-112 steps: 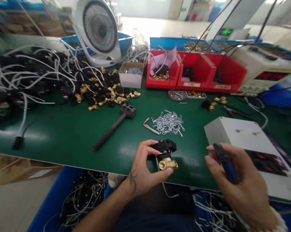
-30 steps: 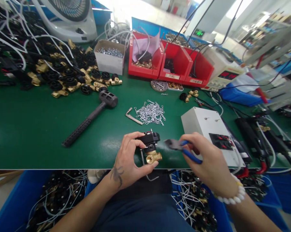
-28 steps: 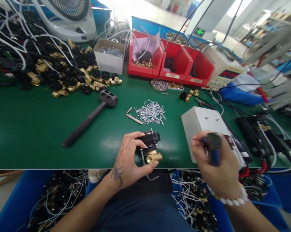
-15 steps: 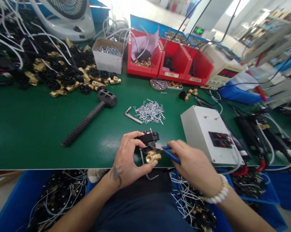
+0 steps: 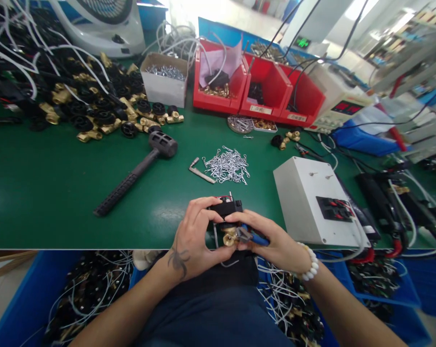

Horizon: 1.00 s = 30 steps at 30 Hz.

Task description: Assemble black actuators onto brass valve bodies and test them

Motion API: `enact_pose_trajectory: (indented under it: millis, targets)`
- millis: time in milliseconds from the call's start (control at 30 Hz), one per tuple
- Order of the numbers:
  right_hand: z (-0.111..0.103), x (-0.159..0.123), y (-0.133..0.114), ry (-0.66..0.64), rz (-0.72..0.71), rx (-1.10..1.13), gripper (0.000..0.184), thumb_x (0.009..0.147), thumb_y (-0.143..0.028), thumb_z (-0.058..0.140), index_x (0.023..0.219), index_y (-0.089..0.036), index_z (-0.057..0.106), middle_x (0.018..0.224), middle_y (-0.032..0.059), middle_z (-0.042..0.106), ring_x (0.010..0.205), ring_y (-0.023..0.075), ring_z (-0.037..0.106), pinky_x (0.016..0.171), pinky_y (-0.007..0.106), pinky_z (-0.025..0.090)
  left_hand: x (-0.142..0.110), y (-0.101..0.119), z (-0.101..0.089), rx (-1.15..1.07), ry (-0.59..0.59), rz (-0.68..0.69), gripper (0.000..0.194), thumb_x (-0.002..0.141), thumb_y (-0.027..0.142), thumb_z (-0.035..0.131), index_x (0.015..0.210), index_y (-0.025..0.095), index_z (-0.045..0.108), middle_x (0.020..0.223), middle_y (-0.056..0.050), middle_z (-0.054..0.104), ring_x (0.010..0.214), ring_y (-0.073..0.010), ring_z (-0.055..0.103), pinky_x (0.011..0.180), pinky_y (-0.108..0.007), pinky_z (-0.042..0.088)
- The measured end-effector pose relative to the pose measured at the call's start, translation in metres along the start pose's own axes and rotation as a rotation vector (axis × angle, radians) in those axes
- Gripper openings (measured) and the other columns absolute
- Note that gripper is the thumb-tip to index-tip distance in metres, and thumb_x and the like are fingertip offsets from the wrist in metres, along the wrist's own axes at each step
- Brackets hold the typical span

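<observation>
My left hand [image 5: 192,236] is closed around a brass valve with a black top [image 5: 225,212], held just above the near edge of the green table [image 5: 59,193]. My right hand [image 5: 272,241] grips blue-handled pliers [image 5: 252,236], whose metal jaws press against the brass body of the valve. Both hands meet at the valve. A thin white wire hangs down from the valve towards my lap.
A black mallet [image 5: 138,168], a small metal key [image 5: 199,171] and a heap of wire clips [image 5: 227,166] lie behind my hands. A white box [image 5: 308,202] stands to the right. Brass valves [image 5: 95,111] pile up at left, red bins [image 5: 257,89] at the back.
My right hand, which had swung away towards the white box with the pliers, has come back left and brought the pliers' jaws onto the valve. My left hand has kept holding the valve.
</observation>
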State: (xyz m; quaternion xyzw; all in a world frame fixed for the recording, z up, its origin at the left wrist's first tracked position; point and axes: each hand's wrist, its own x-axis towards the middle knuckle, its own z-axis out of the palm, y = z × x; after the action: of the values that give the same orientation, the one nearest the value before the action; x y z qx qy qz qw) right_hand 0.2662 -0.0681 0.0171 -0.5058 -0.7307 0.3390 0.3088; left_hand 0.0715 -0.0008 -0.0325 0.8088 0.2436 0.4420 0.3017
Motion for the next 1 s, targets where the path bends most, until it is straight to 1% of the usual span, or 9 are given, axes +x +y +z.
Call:
enact_pose_trajectory:
  millis: [233,367,533,600,667,733,900,933,1000]
  targets:
    - [0.008,-0.002,0.008,0.059,-0.083,0.030,0.034,0.093,-0.025,0.065,0.127,-0.023,0.058,0.116,0.0071,0.065,0.106,0.0151,0.063,0.090,0.028,0.052,0.001,0.000,-0.003,0.015,-0.009,0.037,0.043,0.070,0.021,0.080,0.100,0.021,0.049,0.121,-0.011,0.058,0.116,-0.0265,0.058,0.094,-0.044,0.054]
    - [0.003,-0.003,-0.006,0.110,-0.069,-0.111,0.030,0.095,-0.018,0.057,0.125,-0.021,0.059,0.096,0.0040,0.063,0.082,0.0114,0.062,0.072,0.022,0.051,0.001,0.000,-0.004,-0.004,0.007,0.009,0.043,0.071,0.023,0.081,0.099,0.020,0.050,0.121,-0.011,0.058,0.116,-0.0257,0.058,0.095,-0.043,0.054]
    - [-0.011,-0.009,-0.024,0.541,0.079,-0.494,0.017,0.091,-0.012,0.054,0.106,-0.019,0.058,0.088,0.0017,0.061,0.070,0.0108,0.057,0.064,0.022,0.047,0.001,0.002,-0.005,-0.081,0.004,-0.136,0.039,0.073,0.026,0.080,0.098,0.020,0.051,0.123,-0.012,0.058,0.117,-0.0258,0.058,0.096,-0.046,0.053]
    - [-0.013,-0.011,-0.025,0.488,0.099,-0.697,0.016,0.089,-0.010,0.051,0.101,-0.017,0.058,0.083,0.0025,0.060,0.067,0.0126,0.057,0.062,0.025,0.045,0.001,0.002,-0.005,-0.088,0.011,-0.146,0.039,0.072,0.025,0.080,0.097,0.020,0.051,0.123,-0.012,0.058,0.117,-0.0258,0.058,0.096,-0.047,0.053]
    - [-0.013,-0.013,-0.025,0.310,0.103,-0.858,0.020,0.088,-0.009,0.047,0.101,-0.015,0.061,0.081,0.0041,0.060,0.065,0.0145,0.056,0.058,0.027,0.044,0.001,0.002,-0.005,-0.091,0.023,-0.131,0.039,0.071,0.025,0.080,0.097,0.020,0.050,0.122,-0.012,0.058,0.116,-0.0257,0.058,0.097,-0.047,0.053]
    - [-0.013,-0.014,-0.026,0.247,0.111,-0.887,0.021,0.089,-0.009,0.046,0.102,-0.015,0.062,0.081,0.0048,0.061,0.066,0.0154,0.058,0.059,0.027,0.044,0.001,0.002,-0.005,-0.091,0.028,-0.130,0.040,0.071,0.025,0.080,0.097,0.020,0.050,0.122,-0.012,0.057,0.117,-0.0258,0.058,0.097,-0.047,0.053]
    - [-0.014,-0.016,-0.029,0.639,0.075,-0.762,0.017,0.088,-0.011,0.053,0.102,-0.019,0.057,0.085,0.0021,0.061,0.068,0.0128,0.056,0.062,0.024,0.046,0.000,0.001,-0.004,-0.096,0.025,-0.148,0.040,0.071,0.026,0.081,0.096,0.020,0.050,0.122,-0.011,0.058,0.114,-0.0251,0.059,0.094,-0.046,0.054]
    - [-0.013,-0.016,-0.028,0.594,0.071,-0.791,0.017,0.087,-0.009,0.051,0.100,-0.018,0.058,0.082,0.0020,0.060,0.065,0.0128,0.055,0.060,0.024,0.045,0.000,0.001,-0.004,-0.092,0.025,-0.145,0.041,0.071,0.026,0.081,0.096,0.020,0.050,0.122,-0.011,0.058,0.115,-0.0253,0.059,0.094,-0.046,0.054]
    - [-0.012,-0.015,-0.025,0.347,0.096,-0.853,0.019,0.084,-0.006,0.048,0.095,-0.017,0.059,0.076,0.0027,0.058,0.061,0.0134,0.053,0.055,0.025,0.042,0.000,0.002,-0.004,-0.078,0.029,-0.137,0.040,0.071,0.026,0.081,0.096,0.020,0.050,0.122,-0.011,0.058,0.116,-0.0261,0.058,0.095,-0.047,0.053]
